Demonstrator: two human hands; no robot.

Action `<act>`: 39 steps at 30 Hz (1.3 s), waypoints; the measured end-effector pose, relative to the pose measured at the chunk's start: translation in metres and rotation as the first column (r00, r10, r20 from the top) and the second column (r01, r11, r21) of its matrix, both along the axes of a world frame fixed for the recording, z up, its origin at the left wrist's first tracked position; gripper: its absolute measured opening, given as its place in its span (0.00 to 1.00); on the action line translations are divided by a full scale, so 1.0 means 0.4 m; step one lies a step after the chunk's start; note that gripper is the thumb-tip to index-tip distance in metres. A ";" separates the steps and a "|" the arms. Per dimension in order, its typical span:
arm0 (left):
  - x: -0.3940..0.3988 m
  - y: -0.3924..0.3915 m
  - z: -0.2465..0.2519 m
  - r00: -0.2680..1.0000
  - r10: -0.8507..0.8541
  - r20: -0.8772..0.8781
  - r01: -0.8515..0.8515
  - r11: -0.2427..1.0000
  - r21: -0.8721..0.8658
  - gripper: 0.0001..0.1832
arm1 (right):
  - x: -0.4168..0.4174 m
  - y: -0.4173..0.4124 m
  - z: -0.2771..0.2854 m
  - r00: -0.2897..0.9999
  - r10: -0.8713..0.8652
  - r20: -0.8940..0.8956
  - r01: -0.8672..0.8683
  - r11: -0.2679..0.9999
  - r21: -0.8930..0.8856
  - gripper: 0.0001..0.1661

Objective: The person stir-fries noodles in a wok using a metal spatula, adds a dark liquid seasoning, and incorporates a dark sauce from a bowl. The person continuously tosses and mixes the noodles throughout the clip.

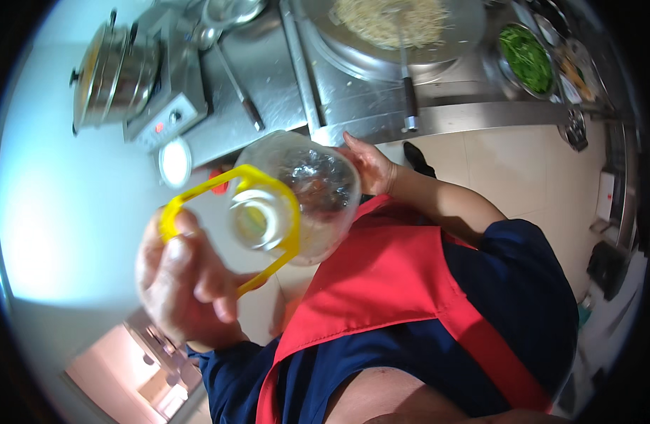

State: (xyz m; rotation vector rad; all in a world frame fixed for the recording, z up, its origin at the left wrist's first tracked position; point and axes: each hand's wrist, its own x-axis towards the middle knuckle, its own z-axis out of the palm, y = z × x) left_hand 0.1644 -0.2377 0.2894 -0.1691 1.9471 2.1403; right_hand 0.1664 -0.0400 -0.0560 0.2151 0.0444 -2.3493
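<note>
A large clear plastic jug (325, 233) hangs tilted in front of my red apron, its round white-rimmed mouth (255, 220) facing up toward me. My left hand (190, 289) grips the yellow plastic handle (240, 175) fixed around the jug's neck. On the far side, my right hand (371, 165) holds the jug's body, with its fingers partly hidden behind the plastic. Through the mouth something yellowish shows inside; reflections on the wall hide how full the jug is.
Ahead, a big wok (465, 32) holds pale noodle-like strands (394, 21) and a dark-handled utensil (410, 100). Greens fill a steel bowl (553, 79) at right. A ladle (240, 90) lies on the steel counter (274, 79), near a cooker (168, 119) bearing a steamer pot (115, 79).
</note>
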 end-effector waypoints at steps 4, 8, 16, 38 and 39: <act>-0.050 0.010 0.133 0.895 -0.422 -0.147 0.447 0.834 0.323 0.14 | 0.014 0.055 0.134 0.982 -0.049 0.182 0.082 0.980 -0.180 0.42; -0.187 0.016 0.259 0.601 -0.677 -0.425 0.667 0.718 -0.200 0.18 | 0.095 0.190 0.270 0.952 -0.272 -0.141 0.277 0.961 0.019 0.40; -0.306 0.466 0.116 0.773 -0.609 -0.179 0.382 0.671 -0.635 0.10 | 0.295 0.600 0.443 0.624 -0.751 -0.215 0.698 0.412 0.586 0.33; -0.313 1.093 -0.494 0.689 -0.526 -0.498 0.269 0.824 -0.498 0.17 | 0.242 1.000 0.436 0.442 -0.772 -0.457 0.334 -0.331 0.883 0.16; -0.324 1.102 -0.508 0.699 -0.515 -0.497 0.281 0.836 -0.472 0.17 | 0.223 1.002 0.445 0.439 -0.754 -0.489 0.311 -0.383 0.870 0.16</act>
